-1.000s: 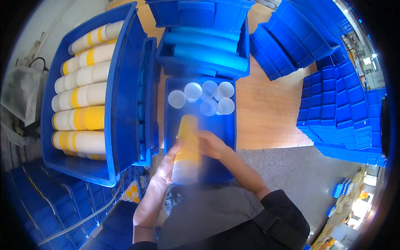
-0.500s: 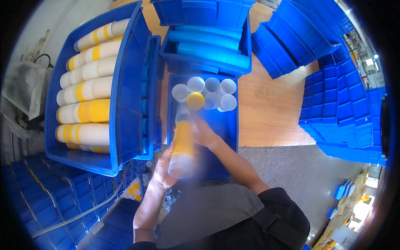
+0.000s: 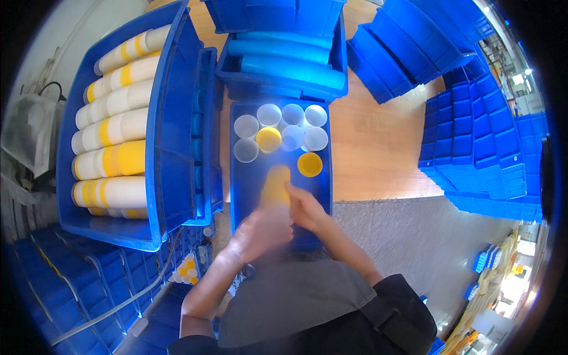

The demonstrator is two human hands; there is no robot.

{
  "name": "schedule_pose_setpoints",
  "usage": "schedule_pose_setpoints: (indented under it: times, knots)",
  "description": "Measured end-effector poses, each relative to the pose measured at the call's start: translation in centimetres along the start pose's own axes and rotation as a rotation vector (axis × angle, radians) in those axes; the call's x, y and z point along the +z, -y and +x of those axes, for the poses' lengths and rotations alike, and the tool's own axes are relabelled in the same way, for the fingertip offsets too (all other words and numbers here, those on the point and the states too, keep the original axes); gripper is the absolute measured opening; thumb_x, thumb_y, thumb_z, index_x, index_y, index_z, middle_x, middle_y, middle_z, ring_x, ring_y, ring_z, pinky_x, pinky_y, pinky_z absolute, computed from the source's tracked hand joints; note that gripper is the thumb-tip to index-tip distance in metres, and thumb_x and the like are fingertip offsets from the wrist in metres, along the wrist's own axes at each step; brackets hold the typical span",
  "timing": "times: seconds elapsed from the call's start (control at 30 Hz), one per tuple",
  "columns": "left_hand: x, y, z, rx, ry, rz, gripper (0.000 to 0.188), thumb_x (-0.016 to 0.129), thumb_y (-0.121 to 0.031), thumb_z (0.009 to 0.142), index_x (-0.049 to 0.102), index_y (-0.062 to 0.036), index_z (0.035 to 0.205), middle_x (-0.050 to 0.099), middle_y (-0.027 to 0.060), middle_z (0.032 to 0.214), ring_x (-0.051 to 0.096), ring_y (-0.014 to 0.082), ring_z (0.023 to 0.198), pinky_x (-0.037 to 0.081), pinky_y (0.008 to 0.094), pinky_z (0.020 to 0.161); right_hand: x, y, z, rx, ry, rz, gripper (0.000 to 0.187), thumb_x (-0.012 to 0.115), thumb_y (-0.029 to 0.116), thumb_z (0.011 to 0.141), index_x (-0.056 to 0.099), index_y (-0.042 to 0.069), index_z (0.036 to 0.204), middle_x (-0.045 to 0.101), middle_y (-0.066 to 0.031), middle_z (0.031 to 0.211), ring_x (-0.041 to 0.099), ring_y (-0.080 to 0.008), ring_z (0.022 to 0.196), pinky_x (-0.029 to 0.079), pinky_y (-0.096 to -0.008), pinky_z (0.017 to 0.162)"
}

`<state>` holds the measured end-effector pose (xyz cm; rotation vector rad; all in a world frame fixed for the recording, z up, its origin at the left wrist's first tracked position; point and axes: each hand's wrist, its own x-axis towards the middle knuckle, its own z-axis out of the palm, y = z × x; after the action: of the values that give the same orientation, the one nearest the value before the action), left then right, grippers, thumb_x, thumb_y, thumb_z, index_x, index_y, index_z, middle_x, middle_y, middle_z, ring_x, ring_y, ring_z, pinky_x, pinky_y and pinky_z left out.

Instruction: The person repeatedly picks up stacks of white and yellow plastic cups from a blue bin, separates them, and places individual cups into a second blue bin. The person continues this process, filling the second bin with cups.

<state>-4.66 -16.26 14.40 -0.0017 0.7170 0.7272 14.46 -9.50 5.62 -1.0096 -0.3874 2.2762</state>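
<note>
A blurred stack of yellow and translucent white cups [image 3: 276, 189] is held over the near half of a blue bin [image 3: 324, 201]. My left hand [image 3: 260, 234] is wrapped round the stack's lower, whitish part. Against its right side rests my right hand [image 3: 306, 208], with fingers bent and partly smeared by motion; whether they pinch a cup is hard to see. In the far half of the bin stand several translucent white cups [image 3: 246, 126], mouths up, and a yellow cup [image 3: 269, 139] among them. Another yellow cup [image 3: 309, 164] stands nearer, at the right.
At the left a large tilted blue crate [image 3: 155, 195] holds several long stacks of white and yellow cups [image 3: 112, 192]. Beyond the bin, another crate [image 3: 236, 86] contains blue cup stacks [image 3: 290, 71]. Piled blue bins [image 3: 473, 130] stand right of the wooden tabletop [image 3: 378, 160].
A white cup now stands at the left of the group and a yellow one at its near right. The held stack has shifted right and tilted, both hands moving with it.
</note>
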Motion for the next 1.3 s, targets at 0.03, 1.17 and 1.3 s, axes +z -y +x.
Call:
schedule_pose_setpoints:
  times: [0.03,1.17,1.3]
  knots:
    - [0.1,-0.1,-0.1,-0.015,-0.018,-0.012,0.073,0.060,-0.055,0.095,0.041,-0.0032,0.142,0.063,0.0248,0.119,0.068,0.0300,0.100,0.058,0.0431,0.086,0.2,-0.1,0.3,-0.201,-0.032,-0.442,0.054,0.070,0.024,0.090,0.049,0.009,0.137,0.062,-0.0184,0.126,0.061,-0.0324,0.116,0.048,-0.0400,0.098]
    - [-9.4,4.6,0.4,0.387,-0.028,-0.178,0.054,0.061,-0.038,0.099,0.048,-0.0012,0.135,0.061,0.0143,0.125,0.058,0.0230,0.113,0.048,0.0389,0.098,38.0,1.4,3.7,-0.629,0.502,-2.282,0.046,0.069,0.011,0.086,0.052,-0.007,0.124,0.061,-0.0283,0.115,0.064,-0.0434,0.106,0.053,-0.0452,0.090]
    - [-9.1,4.8,-4.8,0.495,-0.116,-0.149,0.044,0.058,-0.030,0.100,0.053,-0.0030,0.134,0.064,0.0128,0.123,0.061,0.0217,0.111,0.048,0.0389,0.099,39.4,-0.3,6.5,-0.576,0.619,-2.302,0.062,0.076,0.023,0.084,0.047,-0.012,0.125,0.062,-0.0345,0.113,0.066,-0.0446,0.103,0.056,-0.0452,0.087]
